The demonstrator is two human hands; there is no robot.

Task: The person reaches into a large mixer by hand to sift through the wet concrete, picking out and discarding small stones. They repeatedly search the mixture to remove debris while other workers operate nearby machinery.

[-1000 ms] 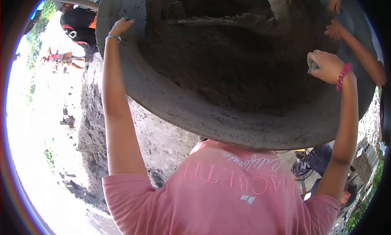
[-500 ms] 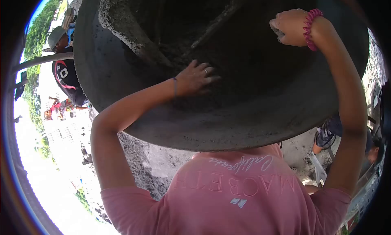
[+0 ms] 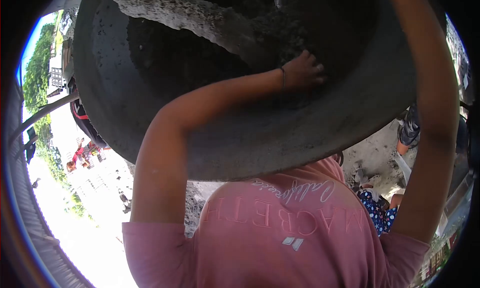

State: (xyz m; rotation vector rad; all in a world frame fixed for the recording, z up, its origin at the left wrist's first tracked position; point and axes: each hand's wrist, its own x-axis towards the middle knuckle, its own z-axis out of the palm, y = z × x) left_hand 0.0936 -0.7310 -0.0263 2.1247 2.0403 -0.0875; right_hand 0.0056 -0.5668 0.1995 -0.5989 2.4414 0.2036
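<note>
I lean over the wide, round mouth of a concrete mixer drum [image 3: 235,155], its inner wall coated in grey. A mixing blade [image 3: 180,13] crusted with cement runs across the dark inside. My left hand [image 3: 302,70] is down in the drum, near the blade's lower end, with a thin band at the wrist and a ring. Its fingers look curled; shadow hides whatever they hold or touch. Only my right forearm [image 3: 425,53] shows, stretched over the drum's right side, and the hand lies beyond the top edge of the view.
Left of the drum, a bar [image 3: 47,110] sticks out, and a person in dark clothes [image 3: 85,118] is partly hidden. To the right are a person's leg [image 3: 407,130] and blue patterned cloth [image 3: 377,210]. Grey sandy ground [image 3: 367,155] lies below.
My left hand has moved right and up inside the drum, its fingers going from spread to curled. My right hand has reached forward out of view. The mixing blade appears shifted.
</note>
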